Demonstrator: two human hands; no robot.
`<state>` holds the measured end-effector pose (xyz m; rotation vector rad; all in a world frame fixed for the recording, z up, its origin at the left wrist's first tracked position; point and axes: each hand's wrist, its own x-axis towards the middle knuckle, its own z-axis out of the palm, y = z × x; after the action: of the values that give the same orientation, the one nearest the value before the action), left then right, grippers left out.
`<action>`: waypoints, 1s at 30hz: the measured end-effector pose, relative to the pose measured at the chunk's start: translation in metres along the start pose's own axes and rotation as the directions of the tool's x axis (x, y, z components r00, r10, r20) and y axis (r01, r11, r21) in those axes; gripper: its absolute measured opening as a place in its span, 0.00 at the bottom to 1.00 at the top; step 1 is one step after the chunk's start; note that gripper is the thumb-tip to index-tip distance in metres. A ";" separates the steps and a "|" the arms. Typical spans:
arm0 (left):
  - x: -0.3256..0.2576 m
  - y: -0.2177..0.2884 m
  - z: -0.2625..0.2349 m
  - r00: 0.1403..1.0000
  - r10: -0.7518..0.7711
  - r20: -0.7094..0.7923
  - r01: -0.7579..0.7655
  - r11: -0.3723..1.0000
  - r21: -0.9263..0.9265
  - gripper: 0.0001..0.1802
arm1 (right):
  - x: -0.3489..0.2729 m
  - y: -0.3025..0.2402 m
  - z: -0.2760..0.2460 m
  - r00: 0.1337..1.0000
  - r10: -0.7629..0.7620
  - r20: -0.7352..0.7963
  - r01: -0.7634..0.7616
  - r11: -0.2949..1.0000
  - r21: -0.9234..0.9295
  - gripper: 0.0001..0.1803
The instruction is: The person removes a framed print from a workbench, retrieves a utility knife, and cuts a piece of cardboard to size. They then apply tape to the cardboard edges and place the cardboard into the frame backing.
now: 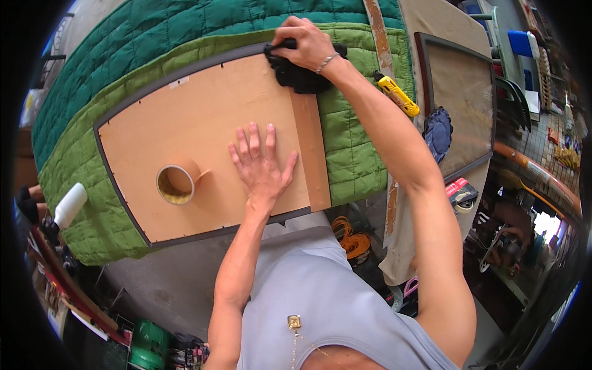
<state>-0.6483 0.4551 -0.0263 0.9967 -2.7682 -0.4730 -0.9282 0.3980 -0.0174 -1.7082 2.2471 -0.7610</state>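
Note:
A picture frame with a dark rim and a tan backing board point(203, 123) lies face down on a green quilted blanket point(354, 132). My left hand point(262, 169) rests flat on the board, fingers spread. At the frame's far right corner, my right hand point(303, 46) is closed on a bunched black cloth point(302, 77) and presses it against the edge. A wide strip of brown tape point(310, 151) runs along the board's right side; the cloth covers its far end. Left of my left hand, a roll of brown tape point(179, 179) stands on the board with its loose end sticking out.
To the right lie a yellow utility knife point(396, 95), a blue-grey cloth or glove point(438, 132) and another dark frame point(459, 102). A white bottle point(71, 205) lies at the left blanket edge. Orange cord point(353, 240) is coiled below. A person point(509, 228) is at the far right.

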 end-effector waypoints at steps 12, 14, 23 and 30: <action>0.003 0.003 -0.005 0.996 -0.004 -0.085 0.004 1.000 0.000 0.39 | -0.213 -0.077 -0.001 0.974 0.185 -0.131 -0.176 0.982 0.075 0.06; 0.003 0.002 -0.004 0.997 0.004 -0.082 -0.002 1.000 0.014 0.39 | -0.264 -0.113 -0.001 0.956 0.285 -0.065 -0.277 0.954 0.115 0.07; 0.000 -0.007 0.011 0.994 0.071 -0.089 -0.069 0.997 0.024 0.43 | -0.308 -0.176 0.025 0.776 0.579 -0.252 -0.558 0.815 0.156 0.09; -0.006 -0.011 0.007 0.910 0.413 -0.027 -0.414 0.904 -0.111 0.49 | -0.301 -0.242 0.085 0.591 0.682 -0.431 -0.634 0.723 0.274 0.07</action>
<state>-0.6387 0.4530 -0.0371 0.3614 -2.7988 -0.5503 -0.5960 0.6132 -0.0032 -0.5043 2.8286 -1.1690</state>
